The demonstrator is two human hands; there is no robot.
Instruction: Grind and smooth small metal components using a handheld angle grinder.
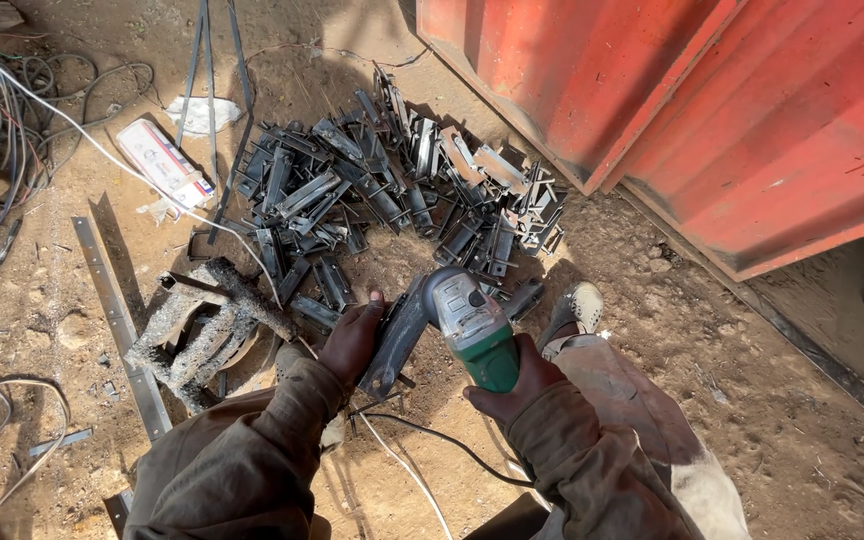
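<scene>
Both hands are low over the dirt floor (752, 400), close together, each gripping something. The right hand (512, 388) is wrapped tight around the green body of the angle grinder (472, 325), its grey head pointing up and away toward the heap. The left hand (352, 338) is clamped on a dark metal bar (397, 340), which lies just left of the grinder and looks to be touching its head. The bar's long axis runs on a slant, its lower end near the knees, its upper end meeting the grinder's head. So the left hand is on the workpiece, and the right brings the tool in from the right side.

A black cord (442, 440) trails from the grinder back toward the body. Straight ahead, just beyond the hands, sits a loose pile of metal pieces (392, 190) spread on the ground, not in any box or bin. Left of it stands a rough, crusted metal frame (207, 320), with a long flat strip (117, 320) beside it. A shoe (577, 305) rests near the pile's right edge, and a red metal container (732, 110) rises at the upper right.
</scene>
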